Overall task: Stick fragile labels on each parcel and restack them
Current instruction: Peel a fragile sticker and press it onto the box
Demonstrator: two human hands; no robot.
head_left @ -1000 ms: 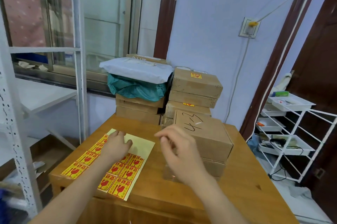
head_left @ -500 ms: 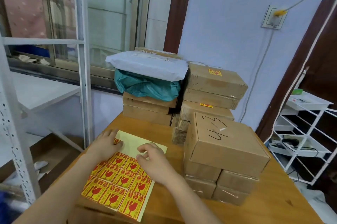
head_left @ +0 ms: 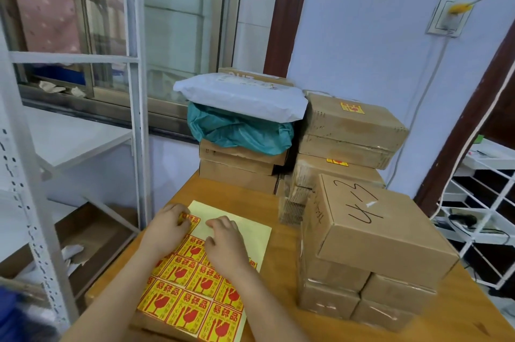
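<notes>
Both hands rest on the pale yellow sheet of red-and-yellow fragile labels (head_left: 195,283) at 6 o'clock on the brown wooden surface (head_left: 278,322). The left hand (head_left: 167,230) pinches a label's edge at the sheet's far corner; the right hand (head_left: 225,244) presses down, fingers bent, its grip empty. The brown cardboard parcel marked "413" (head_left: 376,233) tops a stack at 3 o'clock.

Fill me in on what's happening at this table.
A person is working at a sheet of fragile labels lying on the wooden table. The left hand pinches at a label near the sheet's top left corner, and the right hand rests on the sheet beside it. To the right, the box marked in black pen tops a near stack and shows no label. Behind it, two boxes in the far stack already carry labels.
</notes>
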